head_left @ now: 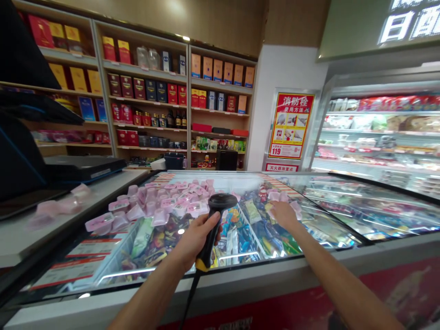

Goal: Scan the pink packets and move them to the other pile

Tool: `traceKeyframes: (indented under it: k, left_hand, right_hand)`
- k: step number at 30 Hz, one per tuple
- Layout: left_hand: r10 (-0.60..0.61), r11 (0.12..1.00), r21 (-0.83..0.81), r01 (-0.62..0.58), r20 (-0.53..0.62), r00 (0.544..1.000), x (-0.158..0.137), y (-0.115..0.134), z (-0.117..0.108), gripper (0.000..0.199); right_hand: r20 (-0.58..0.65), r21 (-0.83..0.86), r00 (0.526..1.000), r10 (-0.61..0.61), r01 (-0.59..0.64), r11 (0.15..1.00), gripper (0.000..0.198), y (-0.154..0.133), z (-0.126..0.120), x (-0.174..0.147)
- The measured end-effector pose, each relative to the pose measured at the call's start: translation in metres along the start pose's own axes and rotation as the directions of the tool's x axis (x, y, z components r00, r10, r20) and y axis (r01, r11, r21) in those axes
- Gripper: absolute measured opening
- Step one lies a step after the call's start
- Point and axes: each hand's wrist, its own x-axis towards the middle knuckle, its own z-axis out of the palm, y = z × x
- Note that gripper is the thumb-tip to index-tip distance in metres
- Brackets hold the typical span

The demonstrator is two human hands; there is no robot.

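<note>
A black handheld barcode scanner (207,243) with a yellow tip at the handle's base is gripped in my left hand (193,239). Its head points away from me, above the freezer's glass top, and a cable hangs from the handle. To the left, many small pink plastic cups (161,216) with printed labels lie heaped on the glass. My right hand (283,214) reaches over the right part of the glass with its fingers curled, among a few more pink cups (279,195). What those fingers hold, if anything, is hidden.
Beneath the glass of the chest freezer (237,270), baskets hold colourful packaged ices. On the left counter (20,245) stand dark checkout equipment (85,167) and more pink cups (48,210). Shelves of boxed goods (147,91) line the back; a lit display fridge (381,133) is at right.
</note>
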Motion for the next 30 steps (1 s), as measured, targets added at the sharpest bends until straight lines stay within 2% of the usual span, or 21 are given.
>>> traceKeyframes:
  k: [1, 2, 3, 4, 5, 6, 7, 8, 12, 15, 21, 27, 30]
  left_hand:
    - [-0.006, 1.000, 0.007, 0.006, -0.006, 1.000, -0.001, 0.001, -0.001, 0.028]
    - [-0.008, 1.000, 0.013, 0.009, -0.012, 1.000, -0.001, 0.002, -0.002, 0.028]
    - [-0.008, 1.000, 0.016, 0.008, -0.017, 1.000, -0.002, 0.003, -0.003, 0.028]
    - [-0.004, 1.000, 0.017, 0.004, -0.019, 1.000, -0.002, 0.004, -0.005, 0.028]
    - [0.001, 1.000, 0.015, -0.001, -0.019, 1.000, -0.003, 0.006, -0.006, 0.028]
    - [0.007, 1.000, 0.011, -0.007, -0.017, 1.000, -0.004, 0.007, -0.008, 0.028]
    - [0.013, 1.000, 0.008, -0.012, -0.016, 1.000, -0.005, 0.009, -0.009, 0.028]
    - [0.016, 1.000, 0.008, -0.016, -0.015, 1.000, -0.006, 0.011, -0.010, 0.028]
    - [0.013, 0.999, 0.034, -0.013, -0.001, 1.000, -0.012, 0.016, -0.011, 0.027]
    - [0.011, 0.999, 0.047, -0.011, 0.000, 1.000, -0.014, 0.018, -0.011, 0.027]
    - [0.000, 1.000, -0.008, 0.000, -0.024, 1.000, -0.012, 0.017, -0.014, 0.027]
    - [0.006, 1.000, -0.018, -0.006, -0.010, 1.000, -0.011, 0.017, -0.013, 0.027]
    - [0.022, 1.000, -0.006, -0.022, -0.001, 1.000, -0.011, 0.017, -0.013, 0.026]
  right_hand:
    - [-0.029, 0.166, 0.999, 0.038, -0.033, 0.986, 0.024, -0.006, 0.004, 0.004]
    - [-0.040, 0.367, 0.993, 0.109, -0.087, 0.926, 0.024, -0.012, 0.009, 0.009]
    - [-0.008, 0.589, 0.980, 0.201, -0.158, 0.792, 0.024, -0.019, 0.014, 0.015]
    - [0.068, 0.777, 0.958, 0.278, -0.225, 0.588, 0.023, -0.026, 0.018, 0.020]
    - [0.160, 0.891, 0.935, 0.315, -0.274, 0.361, 0.023, -0.034, 0.023, 0.026]
    - [0.237, 0.938, 0.919, 0.316, -0.301, 0.171, 0.021, -0.041, 0.027, 0.031]
    - [0.286, 0.950, 0.910, 0.301, -0.310, 0.034, 0.019, -0.047, 0.030, 0.036]
    - [0.312, 0.949, 0.906, 0.285, -0.310, -0.053, 0.016, -0.053, 0.032, 0.040]
    - [0.376, 0.910, 0.896, 0.236, -0.308, -0.278, 0.010, -0.069, 0.037, 0.051]
    - [0.382, 0.894, 0.898, 0.219, -0.299, -0.334, 0.011, -0.075, 0.038, 0.054]
    - [0.382, 0.879, 0.878, 0.287, -0.250, -0.406, 0.010, -0.078, 0.040, 0.052]
    - [0.300, 0.898, 0.939, 0.170, -0.218, -0.381, 0.010, -0.084, 0.036, 0.051]
    - [0.286, 0.908, 0.930, 0.231, -0.187, -0.374, 0.014, -0.090, 0.034, 0.051]
